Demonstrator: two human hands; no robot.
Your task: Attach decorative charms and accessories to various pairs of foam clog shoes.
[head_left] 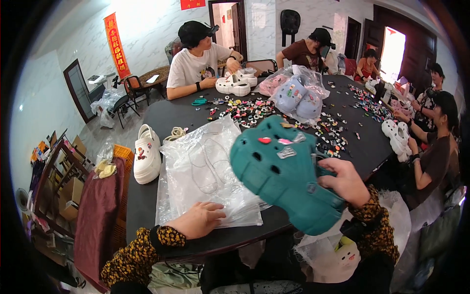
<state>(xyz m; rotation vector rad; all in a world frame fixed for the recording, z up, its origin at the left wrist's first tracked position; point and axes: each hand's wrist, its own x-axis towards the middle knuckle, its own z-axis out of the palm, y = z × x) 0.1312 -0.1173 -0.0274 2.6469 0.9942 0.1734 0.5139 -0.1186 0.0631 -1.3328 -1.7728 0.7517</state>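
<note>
My right hand grips a dark green foam clog by its heel end and holds it tilted above the table. Several small charms, one red and one pink among them, sit on its upper. A second green clog may lie behind it; I cannot tell. Flat on the table is a see-through plastic bag with a shoe outline printed on it. My left hand rests on the bag's near edge, fingers stretched out. A white clog with charms stands left of the bag, near a beige bundle of cord.
Loose colourful charms spread across the dark table. Bagged lavender clogs and teal scissors lie farther back. Across the table a person handles white clogs; several others sit along the right. A cloth-covered crate stands at left.
</note>
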